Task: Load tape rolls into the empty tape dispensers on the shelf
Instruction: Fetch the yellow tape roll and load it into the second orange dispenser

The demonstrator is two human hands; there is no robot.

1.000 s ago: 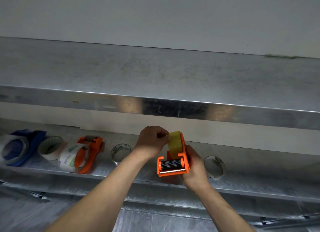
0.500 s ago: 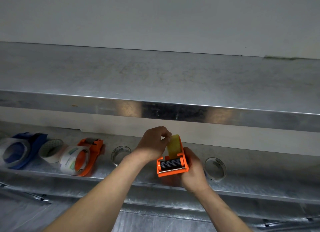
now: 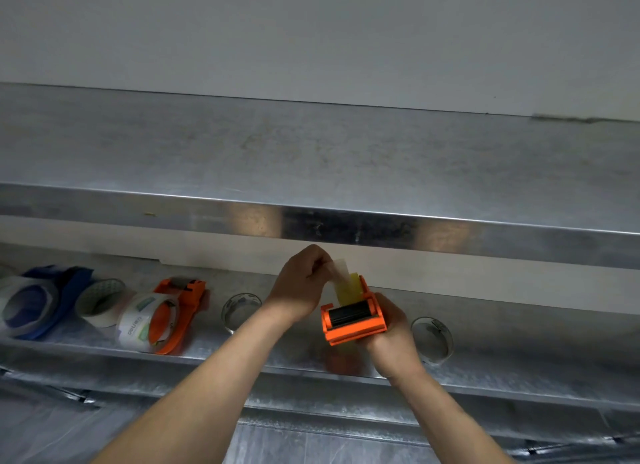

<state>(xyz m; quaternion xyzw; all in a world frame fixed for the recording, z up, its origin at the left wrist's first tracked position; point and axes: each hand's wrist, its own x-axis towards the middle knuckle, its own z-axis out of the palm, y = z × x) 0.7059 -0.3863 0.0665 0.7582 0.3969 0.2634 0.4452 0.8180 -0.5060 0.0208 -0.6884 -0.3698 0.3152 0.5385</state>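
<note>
A scuffed upper steel shelf [image 3: 311,152] runs along a pale grey wall [image 3: 311,31]; a dark smear [image 3: 571,118] marks their joint at the right end.

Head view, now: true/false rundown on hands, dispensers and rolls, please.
1. The right hand holds the orange dispenser. True.
2. The left hand is empty. False: it pinches the tape end pulled up from the yellowish roll.
3. A blue dispenser lies at the left end of the shelf. True.
4. The second orange dispenser is empty. False: a printed roll sits on it.
5. No loose rolls lie on the shelf. False: a clear roll stands right of the hands.
</note>
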